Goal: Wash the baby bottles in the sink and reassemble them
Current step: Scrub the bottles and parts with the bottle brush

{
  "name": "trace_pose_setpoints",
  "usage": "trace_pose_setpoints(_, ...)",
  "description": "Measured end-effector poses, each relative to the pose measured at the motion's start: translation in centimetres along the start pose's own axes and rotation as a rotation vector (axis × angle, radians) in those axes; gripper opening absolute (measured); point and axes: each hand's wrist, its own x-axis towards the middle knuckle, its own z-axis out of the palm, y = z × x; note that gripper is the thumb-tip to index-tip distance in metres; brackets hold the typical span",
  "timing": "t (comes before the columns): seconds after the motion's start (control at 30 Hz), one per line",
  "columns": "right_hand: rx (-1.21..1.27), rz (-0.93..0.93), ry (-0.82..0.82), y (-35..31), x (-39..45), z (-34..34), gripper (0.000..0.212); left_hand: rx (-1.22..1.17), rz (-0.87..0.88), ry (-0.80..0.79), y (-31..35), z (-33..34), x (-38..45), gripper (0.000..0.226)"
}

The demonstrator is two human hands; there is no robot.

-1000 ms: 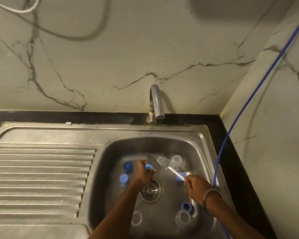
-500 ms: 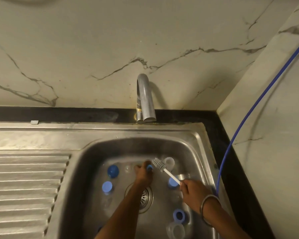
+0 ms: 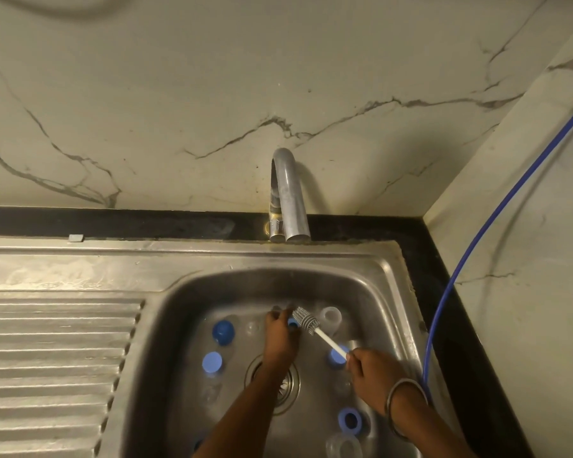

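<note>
Left hand [image 3: 280, 337]: grips a small blue bottle part [image 3: 292, 322] over the stainless steel sink [image 3: 382, 292].
Right hand [image 3: 374, 371]: grips the white-handled grey bottle brush [image 3: 306, 321], bristles touching that part.

in the sink basin [image 3: 192, 292], around the drain [image 3: 286, 388]: two caps [image 3: 223, 332] left of it, a ring [image 3: 349, 420] to its right, the brush [image 3: 306, 322] behind it, the tap [image 3: 286, 196] farther behind on the rim, draining board [image 3: 53, 358] far left.

Blue caps [image 3: 223, 332]; grey-bristled, white-handled brush [image 3: 306, 321]; steel sink [image 3: 387, 285]; white, dark-veined marble wall [image 3: 179, 94].
</note>
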Motion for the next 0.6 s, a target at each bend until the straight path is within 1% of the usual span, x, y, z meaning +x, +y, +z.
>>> trace_pose_setpoints(0.13,0.021,-0.008,0.000,-0.4,0.0,0.1,0.034,0.056,0.095,0.098,-0.2,-1.9,-0.8,0.028)
trace_pose_setpoints(0.23,0.008,-0.035,0.005,-0.8,0.0,0.3,0.031,0.106,0.083,0.203,-1.5,-3.7,-1.1,0.027)
trace_pose_setpoints(0.3,0.000,-0.037,-0.002,-1.2,0.2,0.6,0.032,0.194,0.079,0.237,-2.2,-4.5,-0.9,0.028)
trace_pose_setpoints(0.43,0.028,-0.041,-0.027,-1.7,0.5,1.4,0.029,0.394,-0.003,0.137,-3.2,-4.8,-0.1,0.050)
trace_pose_setpoints(0.53,0.033,-0.065,-0.019,-1.8,0.4,1.9,0.029,0.514,-0.054,0.045,-3.4,-4.4,0.5,0.055)
trace_pose_setpoints(0.6,0.018,-0.077,-0.008,-1.7,0.4,2.0,0.032,0.542,-0.061,0.031,-3.8,-4.2,0.9,0.052)
